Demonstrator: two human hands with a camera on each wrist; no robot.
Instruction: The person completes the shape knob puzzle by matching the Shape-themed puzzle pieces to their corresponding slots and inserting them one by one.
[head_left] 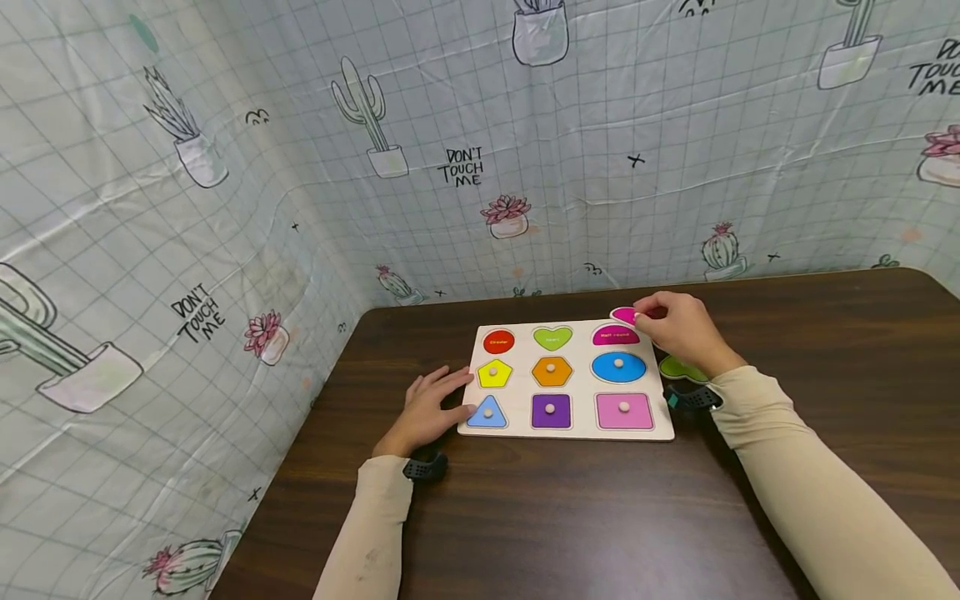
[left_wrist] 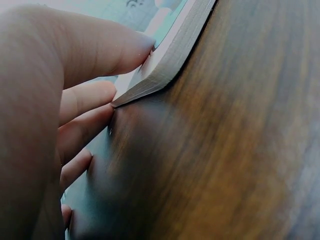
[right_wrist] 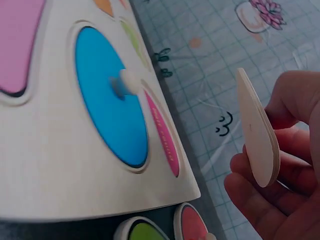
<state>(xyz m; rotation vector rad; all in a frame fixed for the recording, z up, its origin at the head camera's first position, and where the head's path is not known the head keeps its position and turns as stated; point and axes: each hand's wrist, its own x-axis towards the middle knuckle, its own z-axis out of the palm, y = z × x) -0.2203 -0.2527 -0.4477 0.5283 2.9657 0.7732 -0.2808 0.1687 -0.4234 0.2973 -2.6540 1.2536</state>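
The right hand (head_left: pixel 678 329) is pinching a pink half-round piece (head_left: pixel 624 315) just beyond the far right corner of the board (head_left: pixel 517 417), its grip clamping thumb and fingers on it. The left hand (head_left: pixel 427 412) is resting at the board's left edge with straight fingers apart, the thumb lying on top beside the blue triangle (head_left: pixel 487 420). The board is lying on the table (head_left: pixel 540 517), nearer the far edge. The yellow pentagon (head_left: pixel 503 378), orange hexagon (head_left: pixel 563 373), blue oval (head_left: pixel 602 367), purple square (head_left: pixel 540 417) and pink rectangle (head_left: pixel 607 417) are sitting in it. A green piece (head_left: pixel 679 368) is lying beside the board's right edge, where the right forearm is passing close, and a red piece (right_wrist: pixel 193 225) is lying next to it. Printed cloth (head_left: pixel 577 225) is hanging beyond the table's far edge. The right hand and wrist are covering the red piece in the head view and part of the green one; fingers are hiding one side of the held piece. The left wrist view is cutting off most of the board.
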